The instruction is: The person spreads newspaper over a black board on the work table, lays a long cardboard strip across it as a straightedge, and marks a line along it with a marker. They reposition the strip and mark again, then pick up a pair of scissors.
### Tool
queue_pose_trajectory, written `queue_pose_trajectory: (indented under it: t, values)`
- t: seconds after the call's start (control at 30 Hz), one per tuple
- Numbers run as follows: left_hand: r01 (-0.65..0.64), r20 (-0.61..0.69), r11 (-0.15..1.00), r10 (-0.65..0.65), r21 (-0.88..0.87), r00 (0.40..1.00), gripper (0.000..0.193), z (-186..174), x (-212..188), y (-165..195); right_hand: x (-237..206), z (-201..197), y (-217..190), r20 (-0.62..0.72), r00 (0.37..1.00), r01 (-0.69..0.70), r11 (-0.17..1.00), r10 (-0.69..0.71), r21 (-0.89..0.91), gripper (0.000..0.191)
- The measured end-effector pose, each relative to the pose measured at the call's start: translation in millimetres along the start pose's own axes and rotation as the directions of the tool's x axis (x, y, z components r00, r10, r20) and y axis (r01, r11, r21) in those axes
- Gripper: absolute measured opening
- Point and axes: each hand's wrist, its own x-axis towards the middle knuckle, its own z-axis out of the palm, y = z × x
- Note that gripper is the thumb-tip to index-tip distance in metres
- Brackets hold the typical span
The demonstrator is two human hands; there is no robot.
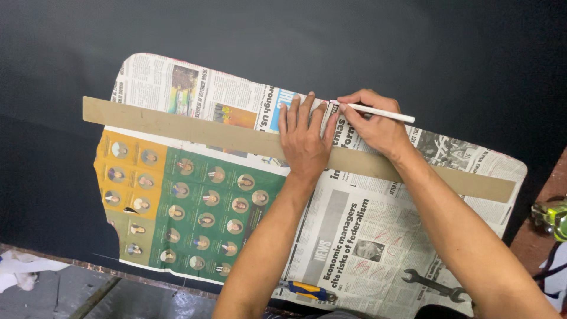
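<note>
Pressing: left hand [303,139] flat on cardboard strip [177,125] | right hand [373,125] pinching white pencil [381,112]

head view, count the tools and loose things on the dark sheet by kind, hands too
hands: 2, left hand, right hand
white marking pencil: 1
long straightedge strip: 1
newspaper pattern: 1
wrench: 1
total: 6

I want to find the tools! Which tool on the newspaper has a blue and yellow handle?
The tool at the newspaper's bottom edge, beside the left forearm. The other one, the wrench farther right, is plain dark metal all over.
</note>
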Motion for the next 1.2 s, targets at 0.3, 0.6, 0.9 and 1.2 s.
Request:
queue_pose_trajectory:
  t: [0.3,0.6,0.9,1.2]
  values:
    - [0.007,-0.001,1.0,-0.007,-0.007,1.0,0.031,0.3,-1.9,-1.5,0.9,0.3,-0.5,-0.014,1.0,0.015,1.0,-0.016,-0.026,0.016]
    - [0.004,0.009,1.0,-0.004,-0.011,1.0,0.031,0.9,-4.3,-1.9,2.7,0.0,0.6,-0.023,0.999,0.042,0.997,-0.044,-0.068,0.015]
    - [0.007,-0.001,1.0,-0.007,-0.006,1.0,0.032,1.2,-3.4,-1.7,4.3,-0.8,-2.7,-0.013,0.998,0.058,0.996,-0.058,-0.064,0.015]
    - [0.004,-0.001,1.0,-0.004,-0.011,1.0,0.031,-0.1,-3.0,-2.1,4.3,0.4,-5.4,-0.042,0.991,0.126,0.989,-0.129,-0.077,0.014]
